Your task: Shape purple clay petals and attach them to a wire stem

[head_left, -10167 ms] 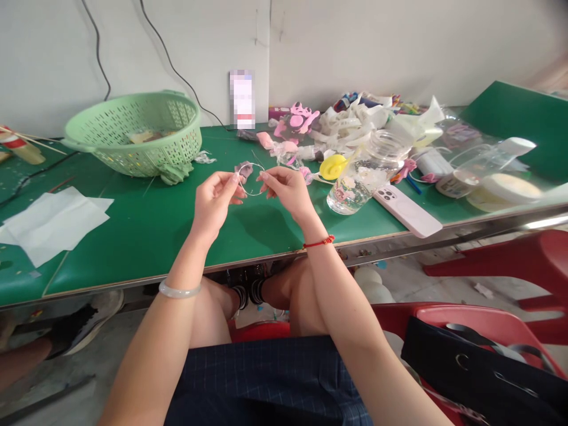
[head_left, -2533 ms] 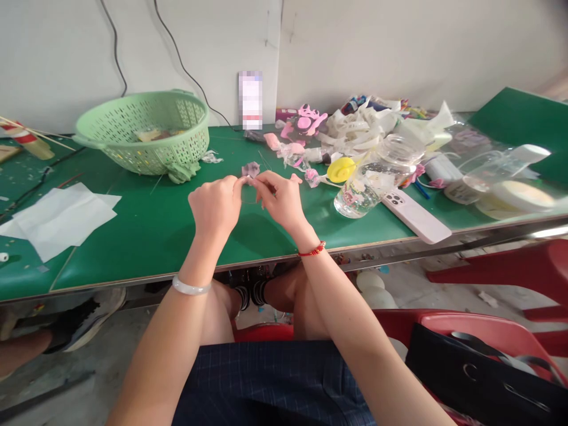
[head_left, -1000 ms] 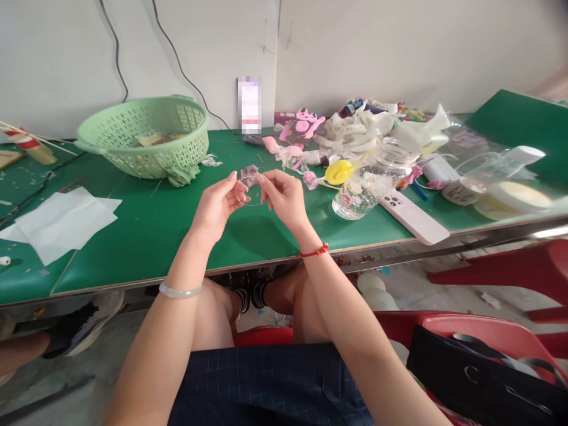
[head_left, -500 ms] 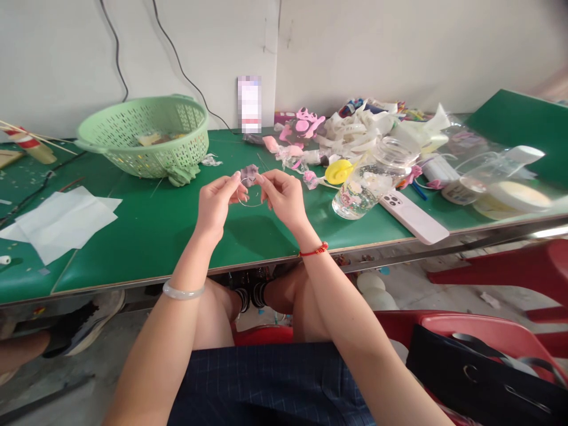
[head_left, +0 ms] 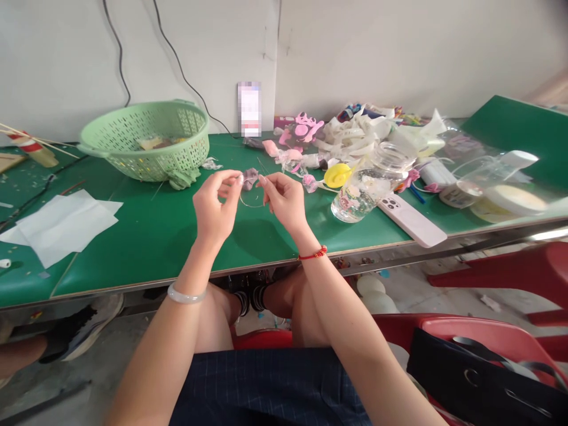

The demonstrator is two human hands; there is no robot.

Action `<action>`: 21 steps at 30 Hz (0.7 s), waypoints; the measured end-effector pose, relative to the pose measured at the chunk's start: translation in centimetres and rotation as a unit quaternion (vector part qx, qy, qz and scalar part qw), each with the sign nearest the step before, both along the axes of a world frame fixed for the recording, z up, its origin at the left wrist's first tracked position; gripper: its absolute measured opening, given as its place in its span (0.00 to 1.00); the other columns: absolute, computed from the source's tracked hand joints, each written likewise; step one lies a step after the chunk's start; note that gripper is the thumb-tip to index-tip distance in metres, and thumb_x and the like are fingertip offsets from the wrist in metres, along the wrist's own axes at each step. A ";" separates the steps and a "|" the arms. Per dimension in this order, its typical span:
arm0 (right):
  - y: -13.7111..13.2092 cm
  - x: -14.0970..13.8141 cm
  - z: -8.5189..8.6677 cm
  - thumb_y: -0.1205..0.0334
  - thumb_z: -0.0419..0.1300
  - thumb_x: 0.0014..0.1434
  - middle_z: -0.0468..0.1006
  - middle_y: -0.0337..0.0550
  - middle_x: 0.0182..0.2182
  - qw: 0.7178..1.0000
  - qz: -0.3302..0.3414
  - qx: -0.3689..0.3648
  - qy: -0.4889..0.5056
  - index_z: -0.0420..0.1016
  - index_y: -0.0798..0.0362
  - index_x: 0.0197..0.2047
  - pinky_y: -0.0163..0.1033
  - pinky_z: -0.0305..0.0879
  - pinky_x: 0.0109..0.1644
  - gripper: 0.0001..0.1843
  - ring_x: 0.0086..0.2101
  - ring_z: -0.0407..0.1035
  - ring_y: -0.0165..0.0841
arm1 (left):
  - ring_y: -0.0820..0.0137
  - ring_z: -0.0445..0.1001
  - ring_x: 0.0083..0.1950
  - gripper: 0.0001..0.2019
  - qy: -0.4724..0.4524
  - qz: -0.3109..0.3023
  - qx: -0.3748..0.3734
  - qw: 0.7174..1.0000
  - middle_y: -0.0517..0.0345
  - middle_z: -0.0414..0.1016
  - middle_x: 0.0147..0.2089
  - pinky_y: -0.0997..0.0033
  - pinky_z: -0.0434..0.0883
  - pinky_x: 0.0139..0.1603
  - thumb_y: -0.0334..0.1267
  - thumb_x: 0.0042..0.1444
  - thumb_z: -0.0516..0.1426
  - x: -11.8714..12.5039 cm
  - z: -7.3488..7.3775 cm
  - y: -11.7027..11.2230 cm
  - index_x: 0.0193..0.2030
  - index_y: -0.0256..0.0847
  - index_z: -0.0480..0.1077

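Between my hands, above the green table, is a thin pale loop (head_left: 252, 206) that looks like wire or thread. My left hand (head_left: 215, 207) pinches its left side between thumb and forefinger, the other fingers curled. On the opposite side, my right hand (head_left: 284, 200) is closed on the loop with thumb and fingertips pressed together. Just behind the fingertips shows a small greyish-purple piece (head_left: 249, 179); whether it touches the loop I cannot tell. Thin needle-like lines lie on the table beyond my right fingers.
A green basket (head_left: 146, 148) stands at the back left, white paper sheets (head_left: 66, 222) nearer. To the right are a clear jar (head_left: 361, 189), a phone (head_left: 415, 219), a yellow disc (head_left: 338, 175) and crumpled white strips (head_left: 350, 133). A lit phone (head_left: 249, 109) leans against the wall.
My left hand has turned and lifted its fingers slightly, still pinching the loop. The greyish-purple piece appears a little lower, and the whole view has shifted slightly down.
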State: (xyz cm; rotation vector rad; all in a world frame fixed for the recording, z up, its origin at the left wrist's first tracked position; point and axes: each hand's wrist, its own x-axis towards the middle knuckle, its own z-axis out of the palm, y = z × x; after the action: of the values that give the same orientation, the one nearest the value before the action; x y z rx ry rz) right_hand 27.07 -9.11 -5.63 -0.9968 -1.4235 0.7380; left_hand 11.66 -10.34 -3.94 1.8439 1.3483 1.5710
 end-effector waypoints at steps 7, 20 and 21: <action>-0.1 -0.4 0.8 0.37 0.59 0.65 0.68 0.34 0.17 1.000 -0.011 -0.025 -0.007 0.70 0.51 0.29 0.35 0.61 0.29 0.26 0.20 0.64 0.27 | 0.62 0.79 0.42 0.06 0.201 0.082 0.068 0.974 0.49 0.82 0.41 0.63 0.72 0.45 0.37 0.65 0.59 0.1 -0.5 0.3 0.43 0.42 0.78; 0.7 -1.8 1.7 0.46 0.59 0.69 0.66 0.32 0.16 0.997 -0.017 -0.029 -0.068 0.68 0.51 0.26 0.36 0.59 0.31 0.23 0.20 0.60 0.27 | 0.64 0.77 0.33 0.07 0.213 0.157 0.050 0.963 0.53 0.82 0.36 0.67 0.64 0.35 0.38 0.64 0.59 -0.4 -0.3 0.0 0.37 0.44 0.78; 0.6 -1.8 1.7 0.46 0.59 0.69 0.65 0.31 0.16 0.997 -0.014 -0.025 -0.069 0.68 0.51 0.26 0.36 0.59 0.31 0.23 0.20 0.60 0.27 | 0.64 0.77 0.33 0.06 0.213 0.154 0.045 0.964 0.53 0.82 0.36 0.67 0.64 0.35 0.38 0.64 0.59 -0.5 -0.4 0.0 0.37 0.44 0.79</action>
State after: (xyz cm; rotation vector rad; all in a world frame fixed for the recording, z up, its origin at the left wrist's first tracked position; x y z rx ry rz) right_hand 25.24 -8.48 -3.94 -1.1225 -1.5126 0.6984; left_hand 11.19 -10.36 -4.29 2.2020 1.8570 1.4425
